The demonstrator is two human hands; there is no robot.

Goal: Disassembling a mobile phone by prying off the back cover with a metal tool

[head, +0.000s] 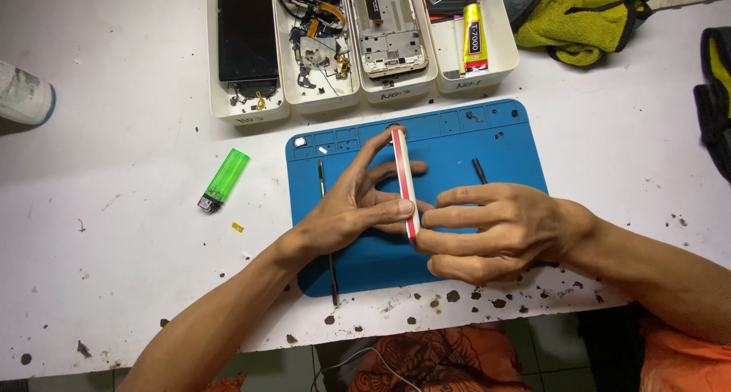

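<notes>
Item 1, grip: your left hand (358,205) and your right hand (499,232) met over the blue work mat (518,152) and held one phone (404,180) between them, stood on its long edge so that only a white and red strip faced the camera.

Item 2, left hand: forearm entered from the lower left. Fingers were spread, the forefinger stretched up to the phone's far end, the thumb pressed to its near end, the others lying flat behind it. The hand was half closed about the phone, not a fist.

Item 3, right hand: forearm entered from the right edge. Fingers were curled loosely, their tips touching the phone's near end just beside your left thumb.

Item 4, mat contents: a thin dark tool (328,232) lay along the left side, passing under your left wrist. A short dark bit (479,170) lay right of the phone. Small loose parts sat in the mat's top compartments.

Item 5, table (114,270), white and speckled with dark chips. A green lighter (225,180) lay left of the mat, well apart from it.

Item 6, beyond the mat: four white trays in a row. Tray one (221,106) held a black screen panel, tray two (346,95) a tangle of small parts, tray three (430,68) a bare phone frame. Tray four (506,57) held a yellow tube with a red band (474,36), label not transcribed.

Item 7, upper right: yellow-green and grey gloves (571,15).
</notes>
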